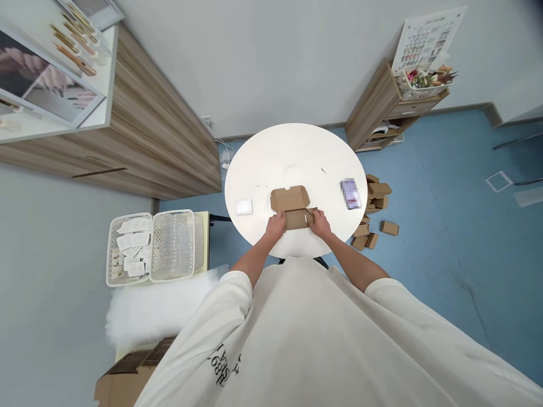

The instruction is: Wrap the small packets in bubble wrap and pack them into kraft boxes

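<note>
A small brown cardboard box (290, 198) lies partly folded near the front of the round white table (292, 152), its lid panel spread out toward the wall. At its near left corner my left hand (276, 224) grips the cardboard with bent fingers. My right hand (319, 223) is closed on the right end, where a side flap stands up at a slant. A small white square packet (244, 207) lies left of the box. On the right of the table is a purple item (350, 193), blurred out in the picture.
Several small cardboard boxes (377, 192) are piled on the floor right of the table. To the left, white baskets (173, 213) hold paper slips and clear plastic pieces, beside white wrapping material (156, 311). A wooden cabinet (161, 118) stands at the upper left.
</note>
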Motion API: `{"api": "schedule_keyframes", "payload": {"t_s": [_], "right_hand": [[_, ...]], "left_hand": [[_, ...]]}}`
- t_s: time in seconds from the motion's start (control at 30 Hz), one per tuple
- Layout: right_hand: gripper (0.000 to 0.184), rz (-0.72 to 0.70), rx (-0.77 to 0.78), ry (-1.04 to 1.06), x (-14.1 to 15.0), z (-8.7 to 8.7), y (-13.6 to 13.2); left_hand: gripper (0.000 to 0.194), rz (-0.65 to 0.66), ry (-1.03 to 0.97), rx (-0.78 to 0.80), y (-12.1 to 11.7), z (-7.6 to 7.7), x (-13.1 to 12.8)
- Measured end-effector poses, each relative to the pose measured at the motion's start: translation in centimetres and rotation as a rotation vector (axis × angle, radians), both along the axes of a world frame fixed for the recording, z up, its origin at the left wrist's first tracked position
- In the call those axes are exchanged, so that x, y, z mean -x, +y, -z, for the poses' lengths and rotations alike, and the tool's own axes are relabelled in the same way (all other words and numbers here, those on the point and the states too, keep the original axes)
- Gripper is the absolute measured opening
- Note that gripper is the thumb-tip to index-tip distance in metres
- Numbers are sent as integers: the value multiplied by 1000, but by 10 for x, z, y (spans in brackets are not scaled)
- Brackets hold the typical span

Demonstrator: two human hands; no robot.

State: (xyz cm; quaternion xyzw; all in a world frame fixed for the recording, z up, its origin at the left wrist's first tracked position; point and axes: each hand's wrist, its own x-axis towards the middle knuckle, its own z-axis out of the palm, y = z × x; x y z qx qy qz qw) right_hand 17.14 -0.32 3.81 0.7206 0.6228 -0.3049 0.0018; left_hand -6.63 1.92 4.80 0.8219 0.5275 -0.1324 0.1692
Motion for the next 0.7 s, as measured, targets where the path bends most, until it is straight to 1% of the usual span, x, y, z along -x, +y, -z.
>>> {"api": "schedule_keyframes", "payload": {"t_s": [0.07, 0.13, 0.3, 0.4, 0.47, 0.53, 0.63, 0.7], "right_hand": [[42, 12, 5, 37, 8, -4, 4], [40, 9, -4, 61, 14, -10, 5], [59, -22, -79, 106, 28, -26, 2], [68, 36, -85, 149, 36, -28, 0], [63, 117, -52, 177, 38, -26, -1], [50, 167, 19, 170, 37, -23, 1], [36, 166, 128, 80, 34, -20, 7], [33, 158, 174, 5, 34, -19, 12]], "left_hand": [[87, -3, 11, 2, 0, -1, -1], [87, -6, 8, 4, 0, -3, -1], [87, -6, -14, 7, 0, -5, -1], [87, -12, -18, -8, -1, -4, -1], [87, -17, -24, -15, -1, -3, -1], [88, -26, -28, -12, -1, -3, -1], [88, -37, -36, -8, -1, -4, -2], [88, -38, -39, -2, 0, -7, -2]]}}
